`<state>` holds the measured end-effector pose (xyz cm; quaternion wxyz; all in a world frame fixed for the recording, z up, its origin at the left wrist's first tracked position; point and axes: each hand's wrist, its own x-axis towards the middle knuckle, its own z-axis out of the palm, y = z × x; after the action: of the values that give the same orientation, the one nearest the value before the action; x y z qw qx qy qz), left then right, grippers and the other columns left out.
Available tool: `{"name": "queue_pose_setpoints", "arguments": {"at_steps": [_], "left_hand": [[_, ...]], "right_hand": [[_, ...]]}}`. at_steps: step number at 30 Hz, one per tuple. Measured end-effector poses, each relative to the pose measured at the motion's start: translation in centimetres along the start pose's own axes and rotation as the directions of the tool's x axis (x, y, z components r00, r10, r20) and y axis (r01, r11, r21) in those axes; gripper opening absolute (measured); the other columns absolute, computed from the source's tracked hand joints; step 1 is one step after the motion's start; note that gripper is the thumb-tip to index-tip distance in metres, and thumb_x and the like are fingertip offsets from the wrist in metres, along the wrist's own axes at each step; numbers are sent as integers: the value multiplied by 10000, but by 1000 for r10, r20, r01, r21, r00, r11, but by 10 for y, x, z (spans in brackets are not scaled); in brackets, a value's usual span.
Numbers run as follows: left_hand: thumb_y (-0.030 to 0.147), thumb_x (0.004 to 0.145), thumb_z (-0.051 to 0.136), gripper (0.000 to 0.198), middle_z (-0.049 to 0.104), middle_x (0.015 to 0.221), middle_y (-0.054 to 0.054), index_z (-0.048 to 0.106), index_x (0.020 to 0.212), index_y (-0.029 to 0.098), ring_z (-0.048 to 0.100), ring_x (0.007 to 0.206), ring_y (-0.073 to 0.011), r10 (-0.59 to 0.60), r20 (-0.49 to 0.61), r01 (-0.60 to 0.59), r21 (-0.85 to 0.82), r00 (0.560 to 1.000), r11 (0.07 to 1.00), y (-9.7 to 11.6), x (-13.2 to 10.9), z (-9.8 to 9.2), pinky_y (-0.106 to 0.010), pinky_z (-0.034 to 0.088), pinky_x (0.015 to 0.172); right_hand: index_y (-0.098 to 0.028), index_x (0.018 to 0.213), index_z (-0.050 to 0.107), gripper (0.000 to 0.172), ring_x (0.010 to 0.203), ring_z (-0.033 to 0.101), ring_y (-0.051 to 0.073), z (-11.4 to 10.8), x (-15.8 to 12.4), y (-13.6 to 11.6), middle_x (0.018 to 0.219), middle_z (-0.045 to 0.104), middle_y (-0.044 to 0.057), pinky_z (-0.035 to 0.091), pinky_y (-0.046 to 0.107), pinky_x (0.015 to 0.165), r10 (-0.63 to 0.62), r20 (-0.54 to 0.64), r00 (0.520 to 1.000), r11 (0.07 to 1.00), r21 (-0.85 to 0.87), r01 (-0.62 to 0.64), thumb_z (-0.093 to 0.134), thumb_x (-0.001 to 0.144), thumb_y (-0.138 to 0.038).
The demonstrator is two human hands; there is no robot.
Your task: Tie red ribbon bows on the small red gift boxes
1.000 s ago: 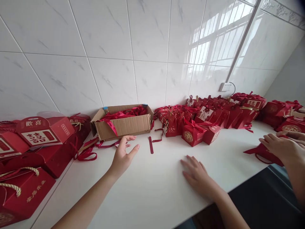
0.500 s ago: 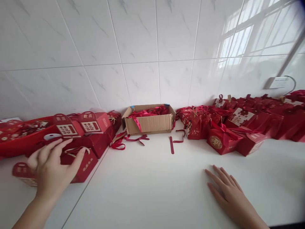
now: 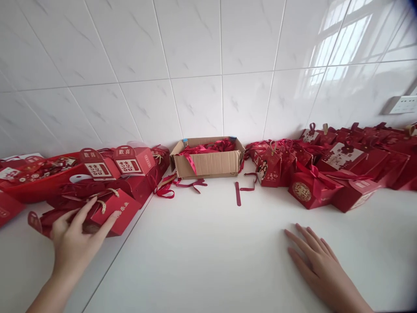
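My left hand [image 3: 73, 243] reaches to the left and grips the near end of a red gift box [image 3: 117, 213] with a gold rope handle. Its fingers lie over the top and its thumb presses the box's right side. This box lies at the front of a pile of similar red boxes [image 3: 130, 163]. A flat red tab [image 3: 34, 219] sticks out just left of the hand. My right hand [image 3: 321, 265] rests palm down on the white counter [image 3: 208, 252], fingers stretched out, holding nothing.
An open cardboard box [image 3: 208, 163] full of red ribbons stands against the tiled wall. Loose ribbon strips [image 3: 237, 193] lie in front of it. Several small red favour boxes [image 3: 312, 187] crowd the right side. A wall socket [image 3: 404, 104] sits above them.
My view swung left, so the other person's hands at the right left the picture. My left hand moved from near the cardboard box to the red gift box and took hold of it. My right hand stayed flat.
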<state>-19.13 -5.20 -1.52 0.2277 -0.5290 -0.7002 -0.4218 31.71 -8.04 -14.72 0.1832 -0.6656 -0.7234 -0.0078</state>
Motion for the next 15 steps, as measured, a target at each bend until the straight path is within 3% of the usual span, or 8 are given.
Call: {"name": "queue_pose_setpoints", "arguments": {"at_steps": [3,6,8,10,12,13,14,15], "left_hand": [[391,719,668,591,515,1139,-50,500,1282,329,469,1175,-291,154,-68,-159,-78,986,984,33,-1,1,-401,342,1074],[357,728,669,623,464,1255,-29,445,1309,375,462,1195,-278,275,80,-242,-289,958,926,64,-9,12,-412,327,1087],[348,733,665,691,398,1365,-33,366,1355,388,409,1259,-303,416,251,-282,-437,874,854,80,-18,23,-447,312,1090],[347,749,653,771,296,1467,-47,254,1408,386,304,1335,-337,551,435,-282,-542,712,792,91,-28,33,-483,308,1083],[353,766,640,821,205,1518,-58,168,1437,378,203,1377,-353,620,547,-254,-599,562,759,99,-36,40,-506,303,1075],[358,774,630,822,186,1526,-62,150,1442,372,175,1386,-350,640,564,-239,-623,522,745,104,-37,43,-510,292,1078],[364,785,614,795,190,1525,-65,164,1441,363,167,1390,-339,647,564,-217,-644,513,734,109,-36,46,-508,273,1087],[369,796,596,744,215,1516,-69,208,1430,349,180,1388,-322,635,556,-183,-658,536,730,114,-31,49,-499,258,1095]], "right_hand": [[-288,1312,504,462,1360,275,321,-3,0,-2,1453,373,65,310,560,1058,10,9,1000,1000,4,-10,365,901,-449],[-285,1310,506,462,1363,268,318,-7,0,-5,1455,370,66,305,560,1061,19,26,999,1000,10,-19,362,903,-450],[-281,1310,506,464,1365,263,318,-8,0,-6,1454,371,69,299,561,1065,24,33,999,1000,11,-24,361,904,-451],[-284,1310,505,461,1365,262,320,-8,0,-5,1452,375,67,296,563,1067,25,33,999,1000,13,-25,363,903,-447],[-289,1304,511,452,1360,270,328,-8,1,-4,1444,388,67,299,573,1062,23,30,999,999,21,-24,376,899,-439],[-290,1294,521,445,1355,278,337,-9,1,-4,1436,401,71,304,584,1055,22,25,999,999,28,-23,391,893,-435],[-290,1273,542,434,1345,295,351,-11,2,-5,1421,421,77,318,596,1041,18,19,1000,999,39,-18,413,884,-433],[-291,1245,566,417,1327,327,363,-15,4,-7,1404,442,83,354,598,1016,7,14,1000,998,61,-8,434,874,-429]]}}
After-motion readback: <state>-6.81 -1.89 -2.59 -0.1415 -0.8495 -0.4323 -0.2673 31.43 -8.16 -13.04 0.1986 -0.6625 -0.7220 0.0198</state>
